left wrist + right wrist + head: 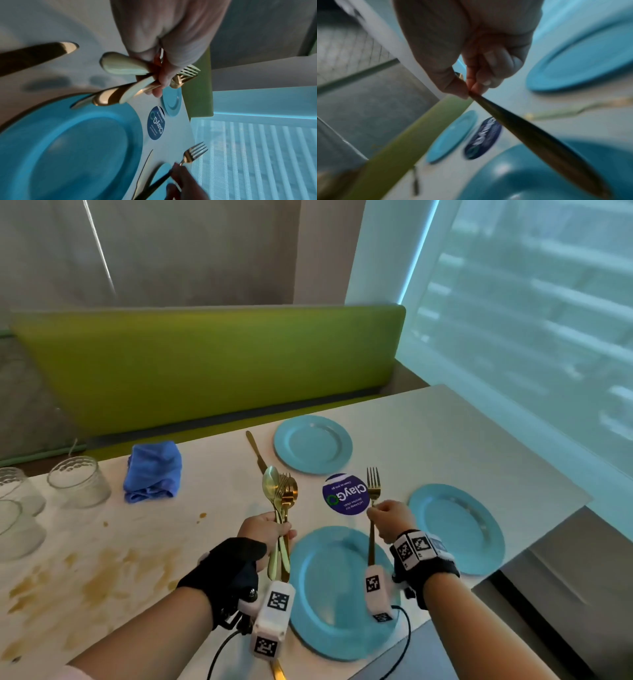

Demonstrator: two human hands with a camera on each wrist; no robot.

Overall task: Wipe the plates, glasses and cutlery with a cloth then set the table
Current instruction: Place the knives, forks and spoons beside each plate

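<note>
One gold fork [372, 508] is pinched by the right hand [390, 520], tines pointing away from the person, handle running back over the near blue plate [325, 594]. The left hand [265, 530] grips a bundle of gold cutlery [282, 508], heads pointing away. A gold knife [256, 451] lies beside the far plate [313, 444]. A third plate [457, 527] sits close to the table's right edge. The white table [445, 440] shows brown stains at left, near the blue cloth [154, 470] and glasses [78, 482].
</note>
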